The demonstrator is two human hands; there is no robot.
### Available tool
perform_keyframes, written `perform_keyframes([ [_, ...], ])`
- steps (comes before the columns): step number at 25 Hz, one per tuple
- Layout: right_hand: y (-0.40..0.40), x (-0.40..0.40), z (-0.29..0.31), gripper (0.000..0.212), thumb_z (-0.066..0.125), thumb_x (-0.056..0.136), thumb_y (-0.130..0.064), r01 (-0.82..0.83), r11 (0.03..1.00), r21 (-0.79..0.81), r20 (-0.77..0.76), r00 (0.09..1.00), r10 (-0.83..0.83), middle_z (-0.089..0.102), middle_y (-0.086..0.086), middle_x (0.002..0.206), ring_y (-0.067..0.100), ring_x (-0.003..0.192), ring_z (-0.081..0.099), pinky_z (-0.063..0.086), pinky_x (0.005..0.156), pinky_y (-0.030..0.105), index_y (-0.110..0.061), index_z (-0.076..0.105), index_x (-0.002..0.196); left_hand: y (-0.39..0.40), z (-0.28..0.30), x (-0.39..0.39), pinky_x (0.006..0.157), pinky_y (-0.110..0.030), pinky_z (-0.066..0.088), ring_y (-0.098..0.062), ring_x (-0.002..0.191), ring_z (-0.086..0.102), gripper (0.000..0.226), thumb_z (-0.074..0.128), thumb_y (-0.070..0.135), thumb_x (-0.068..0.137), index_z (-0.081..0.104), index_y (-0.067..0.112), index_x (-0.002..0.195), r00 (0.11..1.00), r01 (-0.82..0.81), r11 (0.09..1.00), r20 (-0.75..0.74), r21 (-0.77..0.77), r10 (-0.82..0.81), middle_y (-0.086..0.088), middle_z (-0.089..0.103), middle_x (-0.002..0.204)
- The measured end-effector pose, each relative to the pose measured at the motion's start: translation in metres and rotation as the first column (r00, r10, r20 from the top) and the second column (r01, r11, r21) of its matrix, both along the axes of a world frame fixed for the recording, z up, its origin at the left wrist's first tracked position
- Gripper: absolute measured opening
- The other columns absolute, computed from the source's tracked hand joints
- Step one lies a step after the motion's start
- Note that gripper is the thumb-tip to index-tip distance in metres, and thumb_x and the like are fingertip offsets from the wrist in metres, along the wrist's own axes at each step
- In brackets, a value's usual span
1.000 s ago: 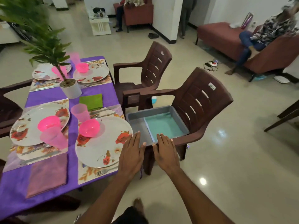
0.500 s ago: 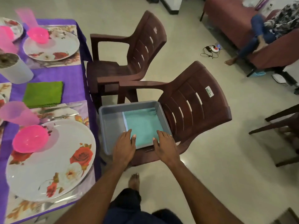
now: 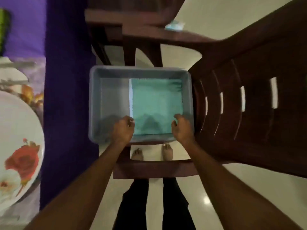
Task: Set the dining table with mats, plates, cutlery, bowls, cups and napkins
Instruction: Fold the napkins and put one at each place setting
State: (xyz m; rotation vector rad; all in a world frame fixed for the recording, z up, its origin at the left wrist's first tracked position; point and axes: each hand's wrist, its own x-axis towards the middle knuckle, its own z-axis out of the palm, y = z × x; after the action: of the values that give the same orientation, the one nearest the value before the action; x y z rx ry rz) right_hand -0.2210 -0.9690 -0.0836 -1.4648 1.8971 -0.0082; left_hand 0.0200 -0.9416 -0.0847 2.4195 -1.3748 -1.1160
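Your left hand (image 3: 123, 128) and right hand (image 3: 181, 128), fingers loosely curled and holding nothing, hover at the near corners of the teal napkin (image 3: 156, 105) lying in the grey tub (image 3: 109, 100) on the brown chair (image 3: 249, 113). The purple-clothed table (image 3: 66, 97) with its floral plate (image 3: 18, 146) stands just left.

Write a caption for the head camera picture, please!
Both hands reach for the teal napkin inside the grey tub.
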Motion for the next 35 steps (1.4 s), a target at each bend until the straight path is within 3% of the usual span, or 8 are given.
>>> perform_keyframes([
  [7, -0.051, -0.005, -0.102, 0.037, 0.056, 0.096, -0.009, -0.011, 0.999, -0.033, 0.030, 0.999, 0.012, 0.061, 0.018, 0.131, 0.035, 0.117, 0.061, 0.051, 0.101, 0.043, -0.004, 0.060, 0.133, -0.074, -0.083, -0.018, 0.072, -0.024, 0.047, -0.021, 0.086, 0.066, 0.014, 0.064, 0.014, 0.094, 0.071, 0.018, 0.106, 0.897, -0.438, 0.897, -0.084, -0.053, 0.433, -0.001, 0.071, 0.095],
  [11, -0.054, 0.003, -0.121, 0.036, 0.057, 0.095, -0.010, -0.065, 0.992, -0.106, -0.069, 0.996, 0.058, 0.061, 0.014, 0.128, 0.035, 0.113, 0.061, 0.054, 0.095, 0.046, -0.007, 0.062, 0.131, -0.085, -0.103, -0.018, 0.082, -0.037, 0.059, -0.022, 0.087, 0.070, 0.006, 0.071, 0.022, 0.091, 0.068, 0.024, 0.095, 0.871, -0.491, 0.866, -0.042, -0.092, 0.489, 0.005, 0.070, 0.085],
  [16, -0.056, 0.004, -0.124, 0.032, 0.057, 0.096, -0.010, -0.064, 0.988, -0.144, -0.142, 0.989, 0.044, 0.062, 0.011, 0.125, 0.034, 0.106, 0.064, 0.057, 0.088, 0.043, -0.007, 0.064, 0.127, -0.084, -0.114, -0.025, 0.077, -0.031, 0.057, -0.020, 0.081, 0.069, 0.015, 0.078, 0.031, 0.086, 0.070, 0.020, 0.092, 0.896, -0.433, 0.891, 0.047, -0.133, 0.442, 0.003, 0.073, 0.085],
  [21, -0.060, 0.004, -0.123, 0.030, 0.056, 0.097, -0.012, -0.030, 0.990, -0.140, -0.136, 0.991, 0.011, 0.063, 0.010, 0.125, 0.033, 0.105, 0.065, 0.056, 0.086, 0.040, -0.007, 0.065, 0.125, -0.090, -0.112, -0.029, 0.078, -0.037, 0.059, -0.026, 0.077, 0.070, 0.031, 0.079, 0.037, 0.084, 0.059, 0.027, 0.063, 0.896, -0.442, 0.895, 0.031, -0.055, 0.444, 0.009, 0.062, 0.065],
  [24, -0.063, 0.004, -0.118, 0.028, 0.056, 0.098, -0.014, -0.014, 0.991, -0.130, -0.115, 0.993, -0.001, 0.063, 0.010, 0.122, 0.032, 0.102, 0.065, 0.056, 0.084, 0.039, -0.007, 0.064, 0.124, -0.093, -0.107, -0.025, 0.081, -0.036, 0.058, -0.020, 0.077, 0.065, 0.023, 0.078, 0.032, 0.086, 0.062, 0.028, 0.071, 0.876, -0.474, 0.880, -0.114, -0.015, 0.469, 0.008, 0.064, 0.074],
  [28, -0.068, 0.001, -0.115, 0.031, 0.058, 0.097, -0.016, 0.086, 0.991, -0.105, -0.045, 0.995, -0.091, 0.061, 0.012, 0.125, 0.033, 0.105, 0.064, 0.057, 0.084, 0.041, -0.010, 0.061, 0.128, -0.093, -0.080, -0.019, 0.054, -0.017, 0.045, -0.014, 0.066, 0.053, 0.015, 0.070, 0.027, 0.095, 0.059, 0.017, 0.096, 0.830, -0.439, 0.897, -0.356, 0.060, 0.430, 0.003, 0.059, 0.087],
  [31, -0.071, -0.002, -0.107, 0.040, 0.056, 0.097, -0.021, 0.169, 0.981, -0.094, 0.031, 0.986, -0.167, 0.064, 0.011, 0.121, 0.033, 0.107, 0.063, 0.056, 0.087, 0.045, -0.016, 0.051, 0.136, -0.091, -0.047, -0.019, 0.048, -0.017, 0.039, -0.007, 0.053, 0.049, 0.012, 0.062, 0.024, 0.101, 0.056, 0.014, 0.102, 0.799, -0.339, 0.939, -0.510, 0.058, 0.320, 0.003, 0.056, 0.079],
  [35, -0.070, -0.002, -0.101, 0.055, 0.052, 0.090, -0.002, 0.269, 0.958, 0.102, 0.365, 0.885, -0.287, 0.065, 0.002, 0.118, 0.020, 0.091, 0.066, 0.053, 0.071, 0.031, -0.028, 0.048, 0.139, -0.084, -0.004, -0.013, 0.052, -0.018, 0.040, -0.007, 0.058, 0.053, 0.013, 0.056, 0.022, 0.104, 0.056, 0.009, 0.107, 0.773, -0.242, 0.970, -0.607, -0.010, 0.187, 0.008, 0.063, 0.073],
])
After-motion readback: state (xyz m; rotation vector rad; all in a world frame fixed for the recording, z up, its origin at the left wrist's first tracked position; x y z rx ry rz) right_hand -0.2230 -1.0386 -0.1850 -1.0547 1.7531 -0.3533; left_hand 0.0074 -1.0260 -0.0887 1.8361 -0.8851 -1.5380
